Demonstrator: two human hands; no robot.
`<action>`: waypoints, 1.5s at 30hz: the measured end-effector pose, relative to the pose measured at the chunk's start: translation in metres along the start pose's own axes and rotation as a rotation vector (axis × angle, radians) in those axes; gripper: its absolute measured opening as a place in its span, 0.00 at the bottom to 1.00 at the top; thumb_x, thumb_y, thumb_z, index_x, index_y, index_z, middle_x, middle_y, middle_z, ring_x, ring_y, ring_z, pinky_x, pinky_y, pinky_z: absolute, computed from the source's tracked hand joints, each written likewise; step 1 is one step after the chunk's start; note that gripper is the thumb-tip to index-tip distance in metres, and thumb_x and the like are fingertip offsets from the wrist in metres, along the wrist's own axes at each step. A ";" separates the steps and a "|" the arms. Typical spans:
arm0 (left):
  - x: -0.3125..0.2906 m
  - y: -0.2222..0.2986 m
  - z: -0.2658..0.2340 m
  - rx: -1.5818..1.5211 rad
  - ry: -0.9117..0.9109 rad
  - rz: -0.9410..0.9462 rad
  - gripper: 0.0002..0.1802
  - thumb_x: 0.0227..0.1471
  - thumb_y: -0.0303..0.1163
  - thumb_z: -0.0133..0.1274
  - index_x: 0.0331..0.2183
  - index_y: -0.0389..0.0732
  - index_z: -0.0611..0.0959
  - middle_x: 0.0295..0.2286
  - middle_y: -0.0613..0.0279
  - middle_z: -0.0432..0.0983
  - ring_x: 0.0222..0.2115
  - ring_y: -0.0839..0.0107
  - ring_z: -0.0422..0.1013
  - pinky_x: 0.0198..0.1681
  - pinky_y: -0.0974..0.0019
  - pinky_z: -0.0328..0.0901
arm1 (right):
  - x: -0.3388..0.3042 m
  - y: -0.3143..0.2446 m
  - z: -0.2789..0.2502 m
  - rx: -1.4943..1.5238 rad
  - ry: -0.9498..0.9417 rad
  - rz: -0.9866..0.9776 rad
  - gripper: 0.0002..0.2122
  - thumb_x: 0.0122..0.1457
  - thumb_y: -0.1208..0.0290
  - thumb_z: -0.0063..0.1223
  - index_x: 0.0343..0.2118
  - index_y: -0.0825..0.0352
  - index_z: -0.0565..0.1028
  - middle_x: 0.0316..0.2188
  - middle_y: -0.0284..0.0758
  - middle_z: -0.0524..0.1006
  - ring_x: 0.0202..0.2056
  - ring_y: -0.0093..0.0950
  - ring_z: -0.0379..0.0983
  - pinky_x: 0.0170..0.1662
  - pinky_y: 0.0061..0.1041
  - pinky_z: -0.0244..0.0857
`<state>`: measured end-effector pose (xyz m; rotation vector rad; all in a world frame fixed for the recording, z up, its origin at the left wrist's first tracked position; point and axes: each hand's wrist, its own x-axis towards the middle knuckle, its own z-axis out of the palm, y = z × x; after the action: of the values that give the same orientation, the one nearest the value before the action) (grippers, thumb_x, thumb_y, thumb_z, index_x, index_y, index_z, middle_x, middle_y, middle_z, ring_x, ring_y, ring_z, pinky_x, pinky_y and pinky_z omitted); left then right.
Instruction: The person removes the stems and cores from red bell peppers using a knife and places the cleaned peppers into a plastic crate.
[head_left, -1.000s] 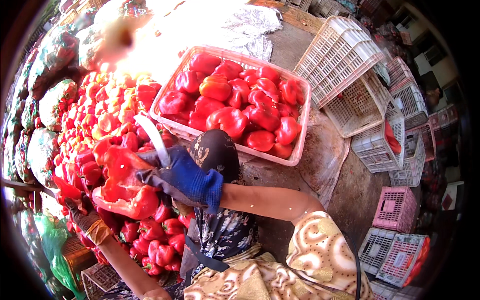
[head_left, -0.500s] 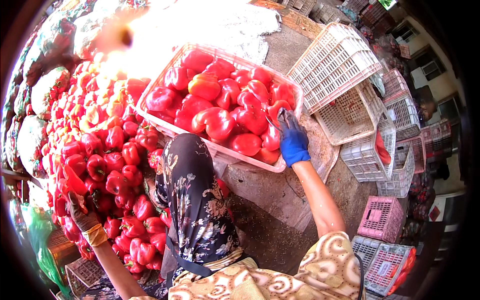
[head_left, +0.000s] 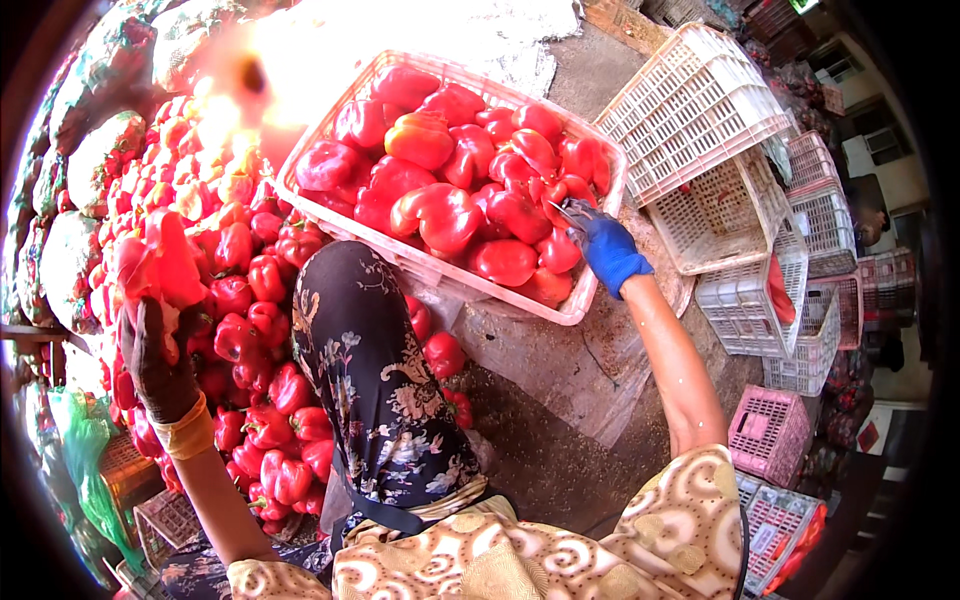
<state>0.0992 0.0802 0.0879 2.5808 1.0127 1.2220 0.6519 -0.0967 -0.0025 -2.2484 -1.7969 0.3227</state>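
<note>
My left hand (head_left: 160,365), in a dark glove with a yellow cuff, is closed around a red bell pepper (head_left: 165,265) raised above the heap at left. My right hand (head_left: 608,252), in a blue glove with greyish fingers, grips a thin metal tool (head_left: 562,208); its kind is unclear and its tip points left. That hand hovers at the right side of a pinkish-white plastic crate (head_left: 505,299). Large red peppers (head_left: 437,218) fill the crate, one of them partly orange (head_left: 419,140). The heap of red peppers (head_left: 235,338) spreads left of my knee.
My bent knee (head_left: 355,330) in dark flowered cloth lies between heap and crate. White crates (head_left: 690,110) stand stacked at right, with a pink crate (head_left: 768,433) nearer. Stuffed net sacks (head_left: 75,265) line the far left. Glare washes out the top.
My left hand has lifted the pepper from the heap. My right hand has shifted slightly right and down, and the metal tool shows more. The view has shifted a little.
</note>
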 end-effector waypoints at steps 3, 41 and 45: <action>0.063 0.096 0.014 -1.046 0.020 -0.825 0.28 0.45 0.30 0.59 0.50 0.35 0.74 0.37 0.56 0.76 0.34 0.69 0.75 0.36 0.69 0.70 | -0.008 -0.014 -0.017 0.232 0.066 0.011 0.21 0.58 0.75 0.51 0.57 0.63 0.68 0.56 0.43 0.69 0.56 0.36 0.66 0.56 0.30 0.63; 0.026 0.057 0.015 -0.620 -0.035 -0.634 0.15 0.54 0.26 0.54 0.44 0.33 0.80 0.38 0.60 0.79 0.40 0.73 0.73 0.46 0.70 0.66 | -0.070 -0.039 0.044 0.337 0.078 -0.093 0.20 0.55 0.85 0.47 0.51 0.66 0.73 0.52 0.40 0.73 0.53 0.33 0.70 0.56 0.27 0.63; -0.071 -0.015 0.011 -0.594 0.001 -1.021 0.16 0.51 0.24 0.58 0.44 0.33 0.80 0.37 0.61 0.79 0.37 0.77 0.73 0.43 0.74 0.68 | -0.072 -0.024 0.039 0.651 -0.093 0.198 0.20 0.57 0.86 0.45 0.53 0.65 0.72 0.52 0.36 0.74 0.53 0.24 0.69 0.55 0.21 0.60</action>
<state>0.0669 0.0506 0.0294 1.2940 1.4008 0.9804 0.6018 -0.1599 -0.0305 -1.9464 -1.2475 0.9126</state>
